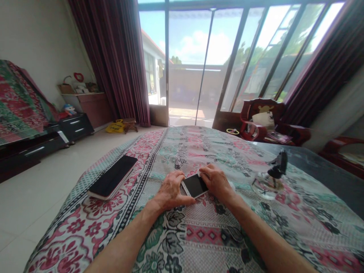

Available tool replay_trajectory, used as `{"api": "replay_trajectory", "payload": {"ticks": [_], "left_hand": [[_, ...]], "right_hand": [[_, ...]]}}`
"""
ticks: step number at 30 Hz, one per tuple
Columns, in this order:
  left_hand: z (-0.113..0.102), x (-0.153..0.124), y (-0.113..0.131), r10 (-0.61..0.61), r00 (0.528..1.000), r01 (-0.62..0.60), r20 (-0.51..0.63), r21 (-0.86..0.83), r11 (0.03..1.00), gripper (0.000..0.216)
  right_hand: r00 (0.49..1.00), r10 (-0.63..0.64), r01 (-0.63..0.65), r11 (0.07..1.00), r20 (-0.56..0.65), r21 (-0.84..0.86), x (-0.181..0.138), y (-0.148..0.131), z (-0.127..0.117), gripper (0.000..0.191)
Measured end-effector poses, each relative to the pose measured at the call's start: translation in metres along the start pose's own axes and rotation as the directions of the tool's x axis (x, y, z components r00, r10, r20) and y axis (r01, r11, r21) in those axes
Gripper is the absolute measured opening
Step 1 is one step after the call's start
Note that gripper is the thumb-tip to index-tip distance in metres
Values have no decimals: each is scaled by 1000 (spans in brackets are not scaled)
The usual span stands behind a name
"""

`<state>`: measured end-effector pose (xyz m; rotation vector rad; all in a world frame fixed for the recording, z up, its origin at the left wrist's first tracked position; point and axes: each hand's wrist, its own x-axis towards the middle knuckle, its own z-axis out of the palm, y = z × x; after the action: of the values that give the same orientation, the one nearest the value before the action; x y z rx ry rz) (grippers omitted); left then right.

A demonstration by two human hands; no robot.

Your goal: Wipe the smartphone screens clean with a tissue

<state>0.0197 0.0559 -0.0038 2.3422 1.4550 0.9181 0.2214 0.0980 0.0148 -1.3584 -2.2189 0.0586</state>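
Note:
A white-framed smartphone point(195, 185) with a dark screen lies sideways between my two hands, on or just above the patterned tablecloth point(182, 151). My left hand point(172, 191) grips its left end, thumb along the near edge and fingers at the far corner. Around the right end, my right hand point(217, 182) is closed with its fingers on the far edge; part of that end is hidden under it. Farther left lies a larger black-screened device point(113, 177) with a pale edge. A clear round-based object with a black clamp-like top point(278, 167) stands right of my right hand.
A dark table surface point(321, 167) borders the cloth on the right. Beyond it stands a red wooden chair point(263, 117) with things on its seat. A yellow bag point(115, 126) and a small stool point(130, 124) rest on the floor near the curtain. Glass doors are ahead.

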Motion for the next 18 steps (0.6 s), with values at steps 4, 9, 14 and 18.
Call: {"api": "replay_trajectory", "payload": {"ticks": [4,9,14,18], "left_hand": [[0,-3,2,-61,998,61,-6,23,998,70],[-2,-6,8,-143,988,145,-59,37,989,72],[-3,-4,8,-134,990,136,-37,51,989,72],[-3,-3,8,-156,987,157,-23,47,986,71]], "right_hand": [[999,-3,6,998,41,-61,0,0,-3,20],[996,61,-50,987,65,-155,-2,-8,-5,22],[993,-38,57,985,113,-164,0,-24,1,26],[991,9,21,974,134,-226,4,-28,1,28]]}}
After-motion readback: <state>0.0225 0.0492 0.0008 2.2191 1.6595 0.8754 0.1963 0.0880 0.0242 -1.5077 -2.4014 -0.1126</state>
